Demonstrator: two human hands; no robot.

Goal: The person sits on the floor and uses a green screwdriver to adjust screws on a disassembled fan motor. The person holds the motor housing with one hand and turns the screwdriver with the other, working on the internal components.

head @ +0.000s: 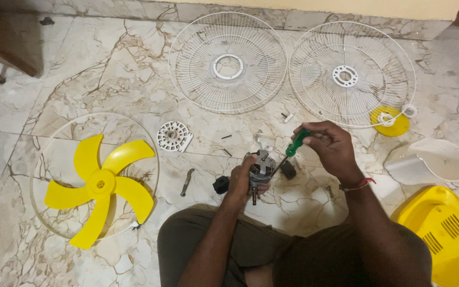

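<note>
My left hand (239, 179) grips a small metal fan motor (262, 163) with its shaft pointing toward me, held just above the marble floor. My right hand (329, 144) is closed on a green-handled screwdriver (295, 144), whose tip rests on the motor's top face. A black part (221, 185) lies left of my left hand, and another black piece (289, 169) sits beside the motor on the right. A few small screws (226, 136) lie scattered on the floor just beyond the motor.
Two white wire fan guards (228, 62) (351, 74) lie at the back. A yellow fan blade (101, 186) rests inside a white ring on the left. A white round plate (174, 136), a small wrench (187, 182), a yellow cap (390, 121), a white cover (431, 161) and a yellow housing (444, 228) lie around.
</note>
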